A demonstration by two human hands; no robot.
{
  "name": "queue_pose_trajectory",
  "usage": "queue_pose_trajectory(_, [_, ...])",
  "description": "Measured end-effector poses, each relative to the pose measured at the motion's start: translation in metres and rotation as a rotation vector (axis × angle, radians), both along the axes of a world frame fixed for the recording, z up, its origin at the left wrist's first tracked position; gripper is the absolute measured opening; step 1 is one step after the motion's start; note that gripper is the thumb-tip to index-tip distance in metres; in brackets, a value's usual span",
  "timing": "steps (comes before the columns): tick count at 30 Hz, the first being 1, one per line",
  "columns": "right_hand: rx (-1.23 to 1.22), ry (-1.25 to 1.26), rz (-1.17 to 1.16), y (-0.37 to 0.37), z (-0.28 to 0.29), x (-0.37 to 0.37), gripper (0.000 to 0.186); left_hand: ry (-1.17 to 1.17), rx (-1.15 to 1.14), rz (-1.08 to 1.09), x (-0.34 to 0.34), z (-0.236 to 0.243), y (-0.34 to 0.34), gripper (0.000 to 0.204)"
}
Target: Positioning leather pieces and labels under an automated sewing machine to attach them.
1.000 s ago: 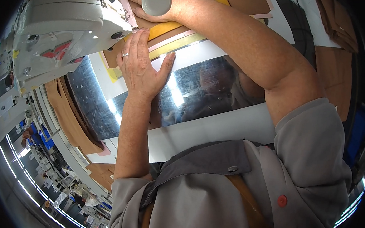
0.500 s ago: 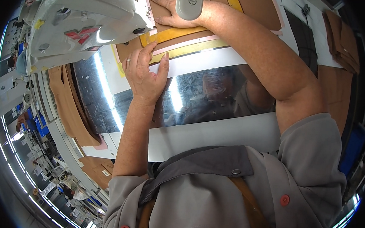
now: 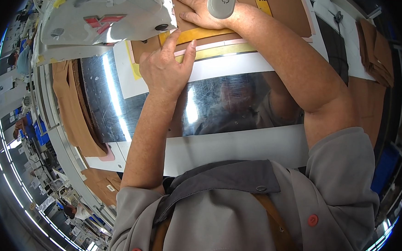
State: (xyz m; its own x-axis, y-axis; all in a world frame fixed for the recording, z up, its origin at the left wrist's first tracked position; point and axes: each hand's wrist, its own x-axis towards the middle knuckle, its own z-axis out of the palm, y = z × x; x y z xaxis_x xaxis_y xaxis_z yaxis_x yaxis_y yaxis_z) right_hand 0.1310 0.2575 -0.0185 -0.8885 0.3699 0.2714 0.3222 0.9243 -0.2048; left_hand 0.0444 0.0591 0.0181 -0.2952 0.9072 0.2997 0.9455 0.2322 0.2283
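A brown fabric piece lies at the far side under the sewing machine, along a flat template with yellow strips and pink and pale-yellow edges. Flat on the fabric, fingers spread, rests my right hand; a grey rounded device covers part of it. My left hand is at the template's near left edge, forefinger stretched forward and thumb apart. Its forefinger tip is by the yellow strip, close to the machine head. The machine's needle area is hidden.
A shiny metal plate is set in the white table. Brown fabric pieces hang at the left, and a folded brown stack sits at the far right. A dark cable lies near that stack.
The machine and right hand appear shifted rightward in the picture. My left hand has moved a little farther forward and right, and more of the white sheet shows beside it.
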Motion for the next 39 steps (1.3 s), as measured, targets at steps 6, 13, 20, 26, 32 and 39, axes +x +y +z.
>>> queue_pose_trajectory(6, [0.004,-0.009,0.007,0.0,0.001,0.0,0.056,0.139,-0.062,-0.061,0.016,-0.001,0.006,0.062])
queue_pose_trajectory(13, [0.008,-0.021,0.008,0.0,0.0,-0.001,0.06,0.288,-0.255,-0.01,0.009,0.011,0.018,0.063])
queue_pose_trajectory(20, [0.046,0.008,0.01,0.003,-0.011,-0.009,0.061,0.272,-0.374,-0.095,0.016,0.018,0.014,0.061])
queue_pose_trajectory(26, [0.03,-0.058,-0.001,0.002,-0.01,-0.003,0.065,0.148,-0.278,-0.055,0.024,0.012,0.009,0.064])
queue_pose_trajectory(32, [0.071,0.199,0.062,0.001,-0.01,0.003,0.071,0.091,-0.279,-0.02,0.028,0.01,0.008,0.068])
queue_pose_trajectory(39, [0.131,0.345,0.062,0.0,-0.009,0.003,0.061,0.029,-0.371,0.005,0.031,0.016,0.009,0.072])
